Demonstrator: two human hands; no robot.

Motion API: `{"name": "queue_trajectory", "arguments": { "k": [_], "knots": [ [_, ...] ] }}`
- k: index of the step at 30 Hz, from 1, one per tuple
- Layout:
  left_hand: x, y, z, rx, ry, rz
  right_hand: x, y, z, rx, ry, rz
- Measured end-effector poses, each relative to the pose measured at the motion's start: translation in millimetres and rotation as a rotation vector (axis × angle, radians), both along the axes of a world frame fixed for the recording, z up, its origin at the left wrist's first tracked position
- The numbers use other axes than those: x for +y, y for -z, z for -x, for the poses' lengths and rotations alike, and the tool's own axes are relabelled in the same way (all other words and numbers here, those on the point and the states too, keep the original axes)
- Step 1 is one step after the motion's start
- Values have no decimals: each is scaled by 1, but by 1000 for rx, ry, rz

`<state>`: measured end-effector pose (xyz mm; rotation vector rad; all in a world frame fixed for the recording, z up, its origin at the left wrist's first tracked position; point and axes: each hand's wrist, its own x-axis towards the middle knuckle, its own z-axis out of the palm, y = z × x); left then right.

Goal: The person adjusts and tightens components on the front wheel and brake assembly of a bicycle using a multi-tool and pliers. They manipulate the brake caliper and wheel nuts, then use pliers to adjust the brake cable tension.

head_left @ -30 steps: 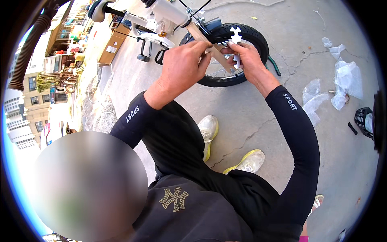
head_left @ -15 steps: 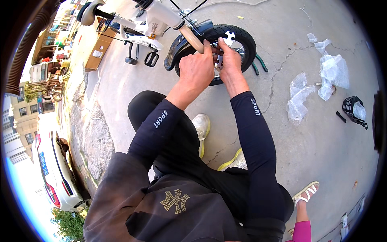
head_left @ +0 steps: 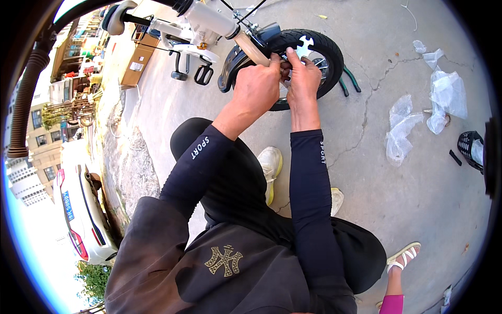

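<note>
A small white bicycle (head_left: 212, 20) lies tipped in front of me, its front wheel (head_left: 334, 57) and black tyre at my hands. My right hand (head_left: 305, 83) is closed on a flat silver wrench (head_left: 304, 46), whose jagged end sticks up past the thumb against the wheel. Beside it my left hand (head_left: 255, 88) is closed, with the fingertips at the lower end of the beige fork leg (head_left: 252, 49), close to the wheel hub. What the left fingers grip is hidden. A dark mudguard (head_left: 234, 65) curves around the tyre.
Clear plastic wrapping (head_left: 448, 97) and a black basket (head_left: 470, 149) lie on the concrete at right. Dark green rods (head_left: 351, 81) rest by the tyre. A cardboard box (head_left: 137, 63) and a white car (head_left: 86, 214) are at left. Another person's sandalled foot (head_left: 405, 256) stands at lower right.
The view has shifted, moving most of the scene slightly right. My right forearm has swung inward and stands more upright. The wrench has turned a little; both hands stay at the hub.
</note>
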<state>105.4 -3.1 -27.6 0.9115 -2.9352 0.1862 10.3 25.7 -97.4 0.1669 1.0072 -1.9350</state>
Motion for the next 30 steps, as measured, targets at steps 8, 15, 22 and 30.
{"name": "queue_trajectory", "arguments": {
  "k": [8, 15, 22, 30],
  "knots": [
    [0, 7, 0, 39, -10, -33, -2, 10, 0, 59, -3, 17],
    [2, 1, -2, 3, 62, -12, -8, 16, -2, 11, -34, -40],
    [115, -222, -28, 259, 330, 594, -5, 10, 0, 19, -130, -71],
    [35, -362, -92, 32, -418, 368, 15, 22, 3, 764, 448, -425]
  ]
}}
